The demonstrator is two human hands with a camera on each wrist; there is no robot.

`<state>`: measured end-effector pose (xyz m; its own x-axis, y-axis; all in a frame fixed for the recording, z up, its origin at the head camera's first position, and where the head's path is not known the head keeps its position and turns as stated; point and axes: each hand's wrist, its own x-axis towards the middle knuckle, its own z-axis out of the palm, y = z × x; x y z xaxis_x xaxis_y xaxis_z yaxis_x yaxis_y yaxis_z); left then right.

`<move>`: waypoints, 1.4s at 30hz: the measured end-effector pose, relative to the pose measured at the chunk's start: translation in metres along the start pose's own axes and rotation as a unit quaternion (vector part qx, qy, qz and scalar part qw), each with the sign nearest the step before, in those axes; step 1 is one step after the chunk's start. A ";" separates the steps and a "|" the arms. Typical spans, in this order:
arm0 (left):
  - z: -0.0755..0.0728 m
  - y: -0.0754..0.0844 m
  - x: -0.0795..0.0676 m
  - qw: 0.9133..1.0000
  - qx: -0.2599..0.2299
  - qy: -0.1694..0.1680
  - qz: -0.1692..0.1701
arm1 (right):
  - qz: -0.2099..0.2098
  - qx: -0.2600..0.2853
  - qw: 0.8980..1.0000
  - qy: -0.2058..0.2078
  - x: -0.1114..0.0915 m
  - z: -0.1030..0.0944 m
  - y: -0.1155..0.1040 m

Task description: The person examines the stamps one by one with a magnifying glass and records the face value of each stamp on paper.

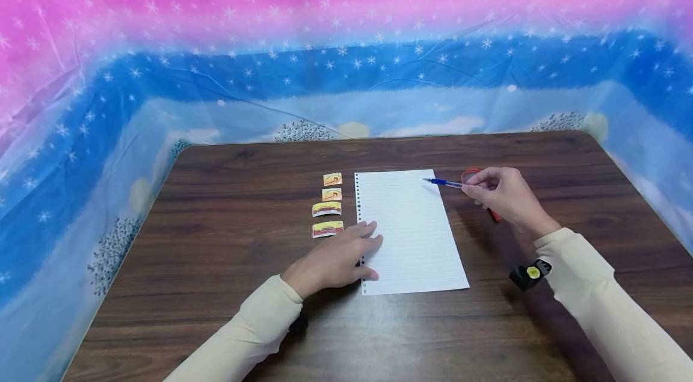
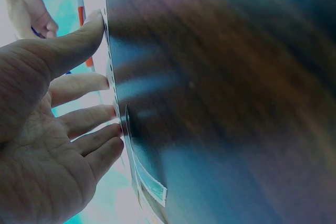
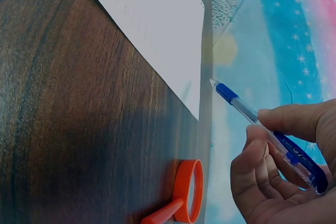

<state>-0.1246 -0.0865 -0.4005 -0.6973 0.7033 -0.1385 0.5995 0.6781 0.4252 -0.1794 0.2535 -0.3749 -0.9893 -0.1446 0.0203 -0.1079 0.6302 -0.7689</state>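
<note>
A blue-and-clear pen (image 1: 445, 183) is pinched between thumb and fingers of my right hand (image 1: 506, 197), its tip over the upper right of a lined sheet of paper (image 1: 406, 231). In the right wrist view the pen (image 3: 244, 109) shows its blue grip and blue clip, with the tip raised off the table. My left hand (image 1: 338, 255) rests with spread fingers on the sheet's punched left edge. Beyond those fingertips, several small yellow-and-red picture cards (image 1: 327, 229) lie in a column left of the paper. Under the right hand is a red magnifying glass (image 3: 181, 195), partly hidden in the head view.
The dark wood-grain table (image 1: 216, 237) carries everything. A pink and blue snowflake cloth (image 1: 346, 63) hangs round its back and sides. On the right wrist sits a black strap (image 1: 527, 274) with a yellow disc.
</note>
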 end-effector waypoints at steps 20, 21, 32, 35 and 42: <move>-0.001 0.000 -0.001 1.000 -0.005 0.001 0.003 | 0.029 0.101 0.994 0.032 0.006 0.006 -0.004; -0.001 0.000 -0.001 1.000 -0.004 0.001 0.003 | 0.029 0.103 0.994 0.030 0.006 0.006 -0.004; -0.001 0.001 -0.001 1.000 -0.002 0.001 0.006 | 0.014 0.135 0.991 0.009 0.014 0.006 -0.005; -0.001 0.001 -0.001 1.000 -0.003 0.001 0.006 | 0.015 0.128 0.992 -0.004 0.015 0.006 -0.006; -0.001 0.001 -0.001 1.000 -0.004 0.001 0.003 | -0.010 0.153 0.988 -0.005 0.018 0.008 -0.005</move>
<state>-0.1238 -0.0873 -0.3991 -0.6949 0.7065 -0.1343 0.5998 0.6724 0.4337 -0.1957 0.2418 -0.3752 -0.9861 -0.1632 0.0314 -0.0904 0.3679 -0.9255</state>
